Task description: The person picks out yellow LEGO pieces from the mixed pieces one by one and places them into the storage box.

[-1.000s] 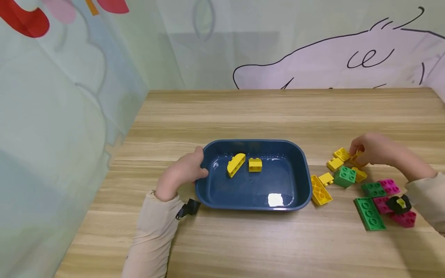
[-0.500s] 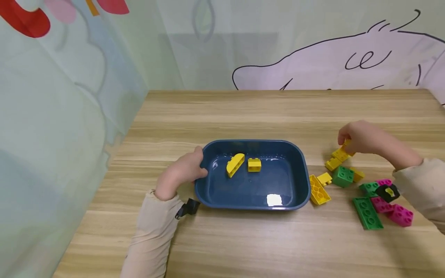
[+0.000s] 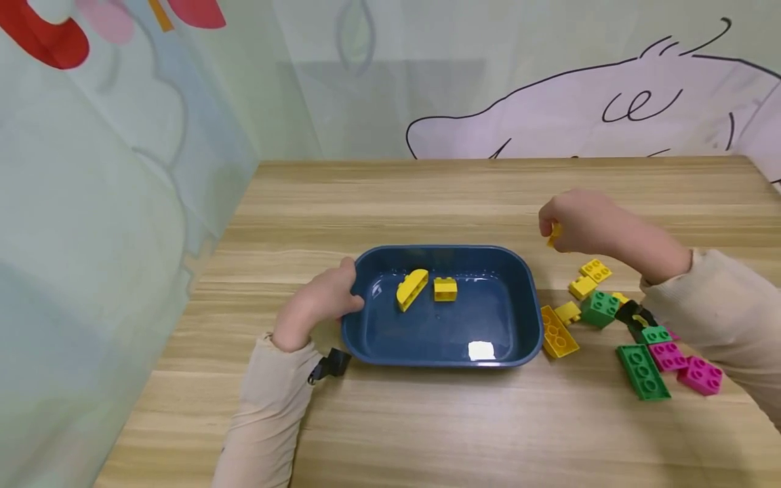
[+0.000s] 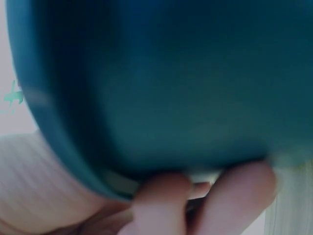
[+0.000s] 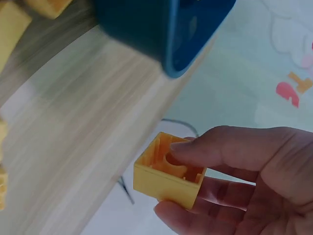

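While pinched hollow-side-up by right hand (image 5: 244,181), square glossy yellow brick (image 5: 168,177).

Right hand (image 3: 586,220) lifted a yellow brick (image 5: 168,177) toward the tray (image 3: 531,285).

Head camera sits high, looking forward and down across the wooden table (image 3: 427,420), taking in the blue tray (image 3: 533,298) and both hands from a fair way off. Left wrist camera is pressed right against the tray's wall (image 4: 146,98), blurred, fingertips (image 4: 161,200) at the bottom edge. Right wrist camera looks along the right hand (image 5: 244,181) from very near, facing the small yellow brick (image 5: 168,178), with the tray's corner (image 5: 186,44) beyond. All three views share that tray
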The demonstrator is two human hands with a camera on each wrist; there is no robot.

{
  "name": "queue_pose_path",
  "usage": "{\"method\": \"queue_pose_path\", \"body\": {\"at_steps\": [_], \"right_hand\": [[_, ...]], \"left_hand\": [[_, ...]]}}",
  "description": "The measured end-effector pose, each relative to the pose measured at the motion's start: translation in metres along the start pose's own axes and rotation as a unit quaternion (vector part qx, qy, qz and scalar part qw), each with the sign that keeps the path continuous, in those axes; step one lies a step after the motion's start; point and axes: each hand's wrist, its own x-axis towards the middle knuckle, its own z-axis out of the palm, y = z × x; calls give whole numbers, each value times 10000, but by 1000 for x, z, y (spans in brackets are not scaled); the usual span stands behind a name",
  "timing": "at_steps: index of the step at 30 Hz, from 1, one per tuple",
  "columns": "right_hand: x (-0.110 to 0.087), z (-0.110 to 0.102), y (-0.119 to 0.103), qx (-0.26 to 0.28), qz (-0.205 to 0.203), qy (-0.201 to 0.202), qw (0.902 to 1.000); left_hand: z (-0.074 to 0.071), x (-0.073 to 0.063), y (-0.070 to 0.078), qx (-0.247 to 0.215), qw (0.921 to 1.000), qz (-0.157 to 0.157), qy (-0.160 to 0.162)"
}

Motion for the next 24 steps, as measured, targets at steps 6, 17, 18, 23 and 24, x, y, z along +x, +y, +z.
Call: {"method": "queue_pose_path", "body": {"at_steps": [6,17,18,23,24], "right_hand": [[7,-5,-18,9,-181,43,9998],[20,-5,-42,-97,-570,-7,9983],[21,-5,-45,-113,-571,-44,9983],[25,-3,-55,-171,-747,-108,9970],[26,-3,-56,-179,-795,-108,9966]], "left_hand": [[0,2,-2,51,10000,1,34],[1,2,1,18,10000,8,59],[1,3,1,36,10000,20,57],[1,3,1,84,9999,9,58],[1,3,1,92,9999,1,58]]}}
